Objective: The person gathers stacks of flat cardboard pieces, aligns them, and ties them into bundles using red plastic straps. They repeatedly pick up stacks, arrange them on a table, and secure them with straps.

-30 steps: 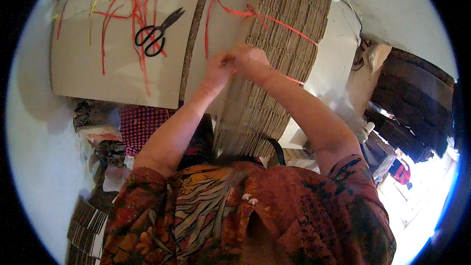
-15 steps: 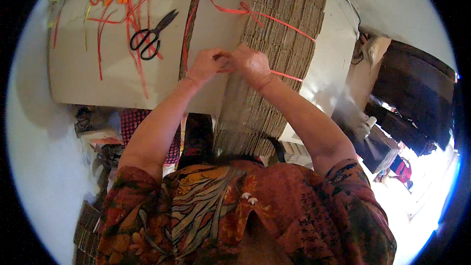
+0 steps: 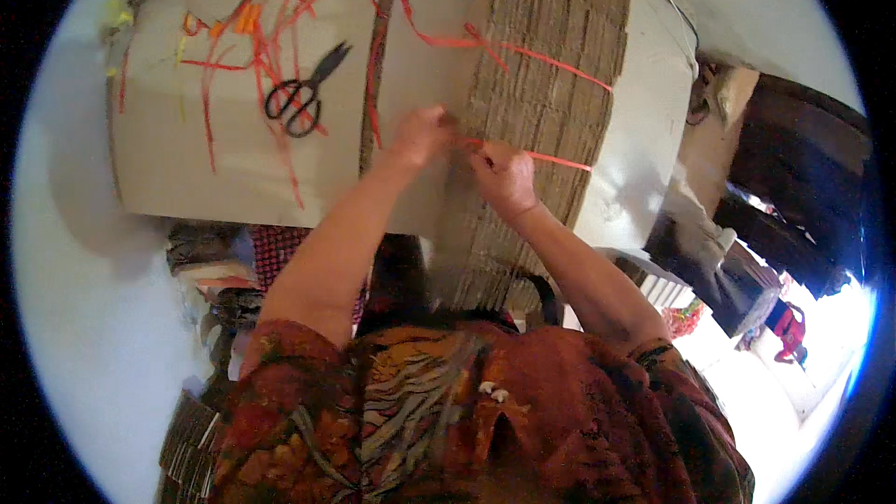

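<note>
A long bundle of corrugated cardboard lies in front of me with its ridged edges showing. Flat red plastic strap crosses the bundle at my hands. The fingers of my right hand are pinched on this strap, over the bundle's left side. Just left of it, my left hand is closed at the same strap's end, somewhat blurred, so the exact grip is hard to see. Farther up, a second red strap runs across the bundle and is tied in a bow.
Black-handled scissors lie on the pale work surface to my left, over loose red strap pieces. An orange-handled tool is farther back. A dark upright edge divides the surface from the bundle. Dark furniture stands at right.
My hands have drawn a little apart, the right one moving down toward me, and the red strap now shows between them. The whole view has shifted slightly.
</note>
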### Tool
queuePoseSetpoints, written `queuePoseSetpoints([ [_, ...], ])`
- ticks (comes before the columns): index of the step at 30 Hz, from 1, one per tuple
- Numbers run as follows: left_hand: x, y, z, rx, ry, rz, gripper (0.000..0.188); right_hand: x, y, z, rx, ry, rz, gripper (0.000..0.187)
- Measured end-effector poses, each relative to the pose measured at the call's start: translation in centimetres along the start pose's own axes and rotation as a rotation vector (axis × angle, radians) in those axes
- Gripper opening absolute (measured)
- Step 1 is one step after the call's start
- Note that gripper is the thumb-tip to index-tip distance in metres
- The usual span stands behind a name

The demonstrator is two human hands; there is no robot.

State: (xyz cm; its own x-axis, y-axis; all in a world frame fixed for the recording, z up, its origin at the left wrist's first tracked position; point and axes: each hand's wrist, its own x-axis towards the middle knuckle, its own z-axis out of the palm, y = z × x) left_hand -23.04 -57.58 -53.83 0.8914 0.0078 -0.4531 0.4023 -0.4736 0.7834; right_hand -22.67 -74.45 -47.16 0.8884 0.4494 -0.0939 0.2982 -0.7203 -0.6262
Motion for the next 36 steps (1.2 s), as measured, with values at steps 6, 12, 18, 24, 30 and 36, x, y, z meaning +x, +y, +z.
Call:
queuePoseSetpoints([
  [6, -1.3, -6.0, -3.8, 0.063, 0.376, 0.038, 0.020, -1.1, 0.0, -1.2, 0.176, -0.004, 0.087, 0.014],
  [12, -2.6, -16.4, -12.0, 0.271, 0.665, -0.246, 0.027, -1.5, -3.0, -2.5, 0.350, 0.120, 0.022, 0.020],
  [18, -3.5, -13.4, -15.1, 0.717, 0.373, -0.352, 0.029, -1.5, -6.2, -1.9, 0.490, 0.090, -0.086, 0.016],
  [24, -7.4, -5.6, -15.3, 0.035, 0.255, -0.400, 0.017, -1.9, -7.9, 0.6, 0.600, -0.097, 0.107, 0.018],
  [30, -14.6, 5.1, -6.0, -0.304, 0.052, -0.193, 0.013, -2.7, -9.1, 1.7, 1.113, -0.141, 0.415, 0.042],
  [36, -13.7, 5.6, -2.9, 0.015, 0.013, 0.234, 0.033, -4.8, -7.2, -4.4, 1.189, -0.161, 0.724, 0.035],
])
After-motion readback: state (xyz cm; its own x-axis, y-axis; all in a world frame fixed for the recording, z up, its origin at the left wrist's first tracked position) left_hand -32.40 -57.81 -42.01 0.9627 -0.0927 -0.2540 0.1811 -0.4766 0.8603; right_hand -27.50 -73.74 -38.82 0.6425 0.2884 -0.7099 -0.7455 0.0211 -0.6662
